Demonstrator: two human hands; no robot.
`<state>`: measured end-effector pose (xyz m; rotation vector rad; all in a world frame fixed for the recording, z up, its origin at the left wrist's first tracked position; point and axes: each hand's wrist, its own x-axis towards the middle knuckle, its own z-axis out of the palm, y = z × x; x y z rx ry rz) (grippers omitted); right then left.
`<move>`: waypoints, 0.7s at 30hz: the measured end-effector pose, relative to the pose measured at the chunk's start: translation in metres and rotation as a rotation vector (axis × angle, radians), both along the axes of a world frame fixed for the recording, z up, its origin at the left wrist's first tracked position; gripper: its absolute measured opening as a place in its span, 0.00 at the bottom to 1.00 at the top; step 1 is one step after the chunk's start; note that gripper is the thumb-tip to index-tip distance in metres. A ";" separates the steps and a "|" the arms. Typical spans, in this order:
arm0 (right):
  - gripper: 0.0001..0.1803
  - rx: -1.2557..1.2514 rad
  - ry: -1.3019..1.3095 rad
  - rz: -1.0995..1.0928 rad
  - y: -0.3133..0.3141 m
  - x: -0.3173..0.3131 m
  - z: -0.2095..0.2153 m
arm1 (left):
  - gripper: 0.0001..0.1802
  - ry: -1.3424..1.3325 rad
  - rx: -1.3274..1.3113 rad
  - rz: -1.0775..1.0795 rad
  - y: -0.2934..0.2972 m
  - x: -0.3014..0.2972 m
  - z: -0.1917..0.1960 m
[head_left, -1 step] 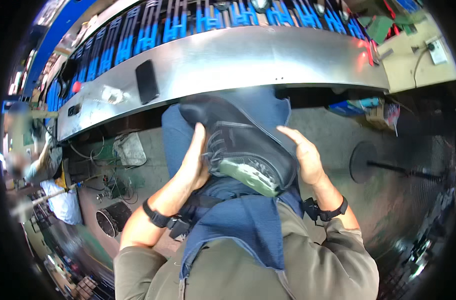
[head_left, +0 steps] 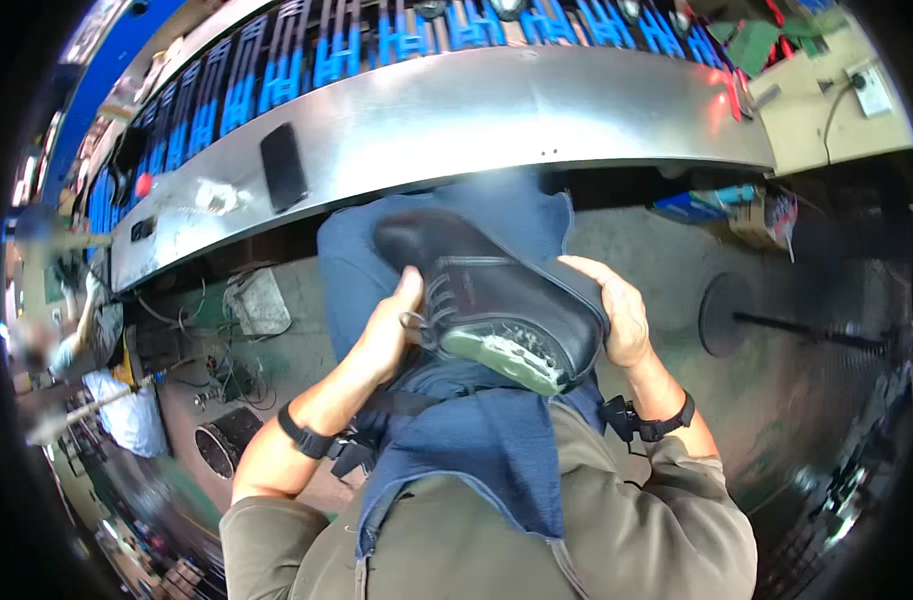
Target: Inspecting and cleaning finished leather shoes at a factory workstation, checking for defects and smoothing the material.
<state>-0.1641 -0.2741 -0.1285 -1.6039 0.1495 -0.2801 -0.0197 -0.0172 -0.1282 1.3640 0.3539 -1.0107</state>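
Over the blue cloth apron [head_left: 477,432], I see a black leather shoe with a green underside [head_left: 517,300], gripped by the bare left hand [head_left: 385,335] at its laces and the bare right hand [head_left: 625,318] around its rounded end. Beyond, I see a flat black phone [head_left: 283,168] on a silver metal bench [head_left: 457,115].

Black leather lace-up shoe [head_left: 537,305] sits slanted over blue-clothed lap [head_left: 352,270]; green-and-white patch [head_left: 502,357] shows along near side.

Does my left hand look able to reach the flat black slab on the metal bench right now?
Probably yes: the flat black slab lies uncovered on the metal bench, with nothing visibly blocking the left hand, though it's occupied with the black shoe.
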 end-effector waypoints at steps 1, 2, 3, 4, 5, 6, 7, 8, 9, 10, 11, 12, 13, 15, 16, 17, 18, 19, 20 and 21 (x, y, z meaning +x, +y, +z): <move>0.20 0.001 0.013 -0.033 -0.007 -0.003 -0.006 | 0.27 -0.651 0.294 -0.642 0.034 0.010 -0.031; 0.20 -0.125 0.094 -0.006 -0.013 -0.005 -0.014 | 0.34 -0.806 0.340 -0.688 0.027 0.004 -0.009; 0.20 -0.248 0.178 0.027 -0.018 -0.006 -0.024 | 0.39 -1.007 0.222 -0.846 0.020 0.011 -0.005; 0.20 -0.099 0.191 0.114 -0.021 0.001 -0.030 | 0.45 -1.211 0.097 -0.980 0.012 0.020 -0.003; 0.19 -0.167 0.162 0.078 -0.018 -0.004 -0.027 | 0.53 -1.272 0.046 -1.132 0.003 0.023 -0.002; 0.18 -0.236 0.134 0.046 -0.015 -0.008 -0.023 | 0.58 -1.298 -0.029 -1.183 -0.002 0.029 -0.007; 0.18 -0.259 0.137 0.044 -0.015 -0.005 -0.018 | 0.60 -1.356 -0.035 -1.307 -0.012 0.037 -0.006; 0.18 -0.254 0.153 0.039 -0.015 -0.007 -0.017 | 0.61 -1.409 -0.051 -1.434 -0.023 0.044 -0.005; 0.18 -0.264 0.194 0.108 -0.015 -0.009 -0.018 | 0.64 -1.380 -0.112 -1.486 -0.027 0.048 -0.010; 0.18 -0.274 0.232 0.178 -0.018 -0.009 -0.019 | 0.64 -1.369 -0.124 -1.488 -0.036 0.053 -0.011; 0.18 -0.265 0.253 0.181 -0.017 -0.011 -0.021 | 0.65 -1.361 -0.183 -1.553 -0.042 0.055 -0.007; 0.18 -0.285 0.219 0.151 -0.016 -0.012 -0.023 | 0.65 -1.351 -0.243 -1.616 -0.046 0.058 -0.008; 0.18 -0.306 0.178 0.125 -0.014 -0.011 -0.025 | 0.66 -1.353 -0.275 -1.591 -0.048 0.064 -0.013; 0.20 -0.295 0.147 0.087 -0.009 -0.006 -0.029 | 0.67 -1.345 -0.319 -1.591 -0.053 0.068 -0.018; 0.20 -0.293 0.151 0.098 -0.008 -0.002 -0.030 | 0.66 -1.354 -0.346 -1.602 -0.055 0.072 -0.021; 0.21 -0.222 0.236 0.028 -0.006 0.001 -0.029 | 0.66 -1.349 -0.339 -1.592 -0.057 0.075 -0.024; 0.22 -0.151 0.316 -0.040 -0.004 0.005 -0.029 | 0.65 -1.354 -0.357 -1.550 -0.060 0.077 -0.027; 0.23 -0.066 0.359 -0.123 -0.006 0.010 -0.027 | 0.64 -1.372 -0.375 -1.504 -0.063 0.081 -0.027; 0.25 -0.106 0.286 -0.236 -0.007 0.016 -0.039 | 0.62 -1.375 -0.415 -1.393 -0.066 0.086 -0.030; 0.28 -0.047 0.277 -0.330 -0.006 0.023 -0.042 | 0.62 -1.368 -0.435 -1.343 -0.068 0.090 -0.035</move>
